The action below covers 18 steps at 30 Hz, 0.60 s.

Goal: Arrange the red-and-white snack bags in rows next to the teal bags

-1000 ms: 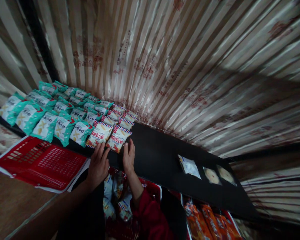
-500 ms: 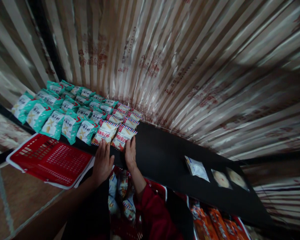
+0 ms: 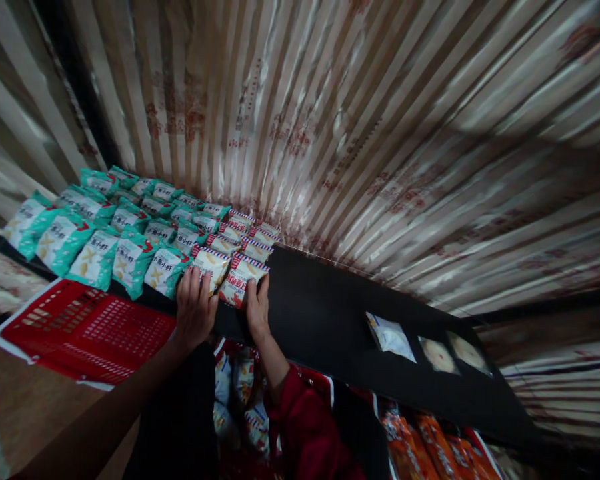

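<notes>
Two front snack packets with red-and-blue striped edges lie on a black shelf (image 3: 325, 313). My left hand (image 3: 194, 308) lies flat, fingers stretched out, over the lower part of the left packet (image 3: 211, 261). My right hand (image 3: 258, 307) presses its fingers on the near edge of the right packet (image 3: 241, 276). More of these striped packets (image 3: 250, 235) are lined up behind them. Rows of teal snack packets (image 3: 100, 227) fill the shelf to the left.
A red plastic basket (image 3: 80, 330) sits below the shelf at left. Under my arms another red basket holds striped packets (image 3: 240, 393). Three pale packets (image 3: 420, 343) lie at the shelf's right end. Orange packets (image 3: 420, 440) fill the shelf below. A striped wall (image 3: 360, 133) stands behind.
Both hands have slid forward onto the two front striped packets, pushing them back against the row behind. The left hand now covers more of its packet.
</notes>
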{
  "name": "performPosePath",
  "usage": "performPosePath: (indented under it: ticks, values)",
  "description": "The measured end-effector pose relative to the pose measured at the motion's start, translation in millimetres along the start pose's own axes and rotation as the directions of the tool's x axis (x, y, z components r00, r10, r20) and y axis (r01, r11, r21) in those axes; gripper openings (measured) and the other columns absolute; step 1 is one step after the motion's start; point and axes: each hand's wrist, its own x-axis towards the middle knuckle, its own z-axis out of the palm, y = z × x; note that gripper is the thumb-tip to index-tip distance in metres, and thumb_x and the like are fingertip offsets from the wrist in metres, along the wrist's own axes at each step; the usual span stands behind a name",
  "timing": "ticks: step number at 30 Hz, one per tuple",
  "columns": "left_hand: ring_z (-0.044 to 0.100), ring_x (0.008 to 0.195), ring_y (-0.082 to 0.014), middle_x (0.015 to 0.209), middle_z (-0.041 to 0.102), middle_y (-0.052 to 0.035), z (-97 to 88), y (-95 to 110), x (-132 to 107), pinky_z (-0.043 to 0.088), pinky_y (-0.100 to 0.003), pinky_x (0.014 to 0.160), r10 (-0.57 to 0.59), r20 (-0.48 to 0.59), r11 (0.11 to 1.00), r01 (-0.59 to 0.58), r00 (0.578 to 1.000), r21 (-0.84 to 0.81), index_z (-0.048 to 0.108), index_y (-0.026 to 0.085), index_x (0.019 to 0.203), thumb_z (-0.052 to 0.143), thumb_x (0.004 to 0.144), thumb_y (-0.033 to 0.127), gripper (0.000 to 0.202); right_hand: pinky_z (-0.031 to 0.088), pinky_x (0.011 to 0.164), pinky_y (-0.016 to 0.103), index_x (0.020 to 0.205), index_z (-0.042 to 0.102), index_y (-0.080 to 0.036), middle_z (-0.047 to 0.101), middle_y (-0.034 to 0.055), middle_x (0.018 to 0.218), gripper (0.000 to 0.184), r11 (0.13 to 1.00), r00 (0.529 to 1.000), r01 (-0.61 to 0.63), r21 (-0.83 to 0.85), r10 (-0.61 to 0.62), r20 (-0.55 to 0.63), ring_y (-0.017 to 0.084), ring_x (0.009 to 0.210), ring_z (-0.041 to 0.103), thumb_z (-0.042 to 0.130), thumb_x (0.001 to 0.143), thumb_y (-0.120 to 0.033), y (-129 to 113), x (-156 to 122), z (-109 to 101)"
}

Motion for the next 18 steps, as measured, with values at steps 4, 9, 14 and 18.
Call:
performPosePath:
  ticks: [4,9,14,18]
  values:
    - [0.010,0.141,-0.0327,0.152,0.020,-0.0185,6.9,-3.4,15.7,0.020,-0.055,0.111,0.020,0.056,1.000,-0.020,0.998,0.011,0.033,0.010,0.140,0.043,0.091,0.029,0.054,0.031,0.107,0.036,0.143,0.030,-0.016,0.045,0.0113,0.141,0.071,0.997,0.997,0.069,-0.016,-0.070,-0.046,0.022,0.130,0.041,0.041,0.086,-0.056,5.9,2.8,4.4]
    - [0.010,0.142,-0.0321,0.153,0.018,-0.0173,11.1,-2.8,20.3,0.019,-0.056,0.111,0.048,0.136,0.999,-0.051,0.990,0.018,0.032,0.011,0.141,0.043,0.090,0.029,0.055,0.036,0.101,0.035,0.139,0.038,-0.019,0.054,0.0092,0.133,0.062,0.989,0.990,0.139,-0.048,-0.140,-0.012,0.022,0.123,0.048,0.038,0.088,-0.054,9.9,2.8,8.1]
    - [0.009,0.142,-0.0324,0.152,0.018,-0.0195,11.4,-3.4,18.8,0.019,-0.056,0.111,0.052,0.156,0.997,-0.060,0.986,0.045,0.034,0.008,0.139,0.044,0.090,0.029,0.055,0.037,0.100,0.036,0.137,0.040,-0.020,0.057,0.0093,0.129,0.060,0.989,0.991,0.131,-0.075,-0.131,0.008,0.023,0.119,0.051,0.038,0.088,-0.055,8.1,2.4,8.6]
    - [0.009,0.142,-0.0324,0.152,0.017,-0.0200,10.8,-2.8,19.8,0.019,-0.056,0.111,0.063,0.149,0.996,-0.071,0.987,0.048,0.034,0.007,0.139,0.044,0.090,0.028,0.055,0.037,0.100,0.036,0.135,0.041,-0.019,0.057,0.0100,0.128,0.059,0.987,0.991,0.132,-0.092,-0.132,0.004,0.023,0.118,0.052,0.038,0.088,-0.054,8.9,2.6,9.2]
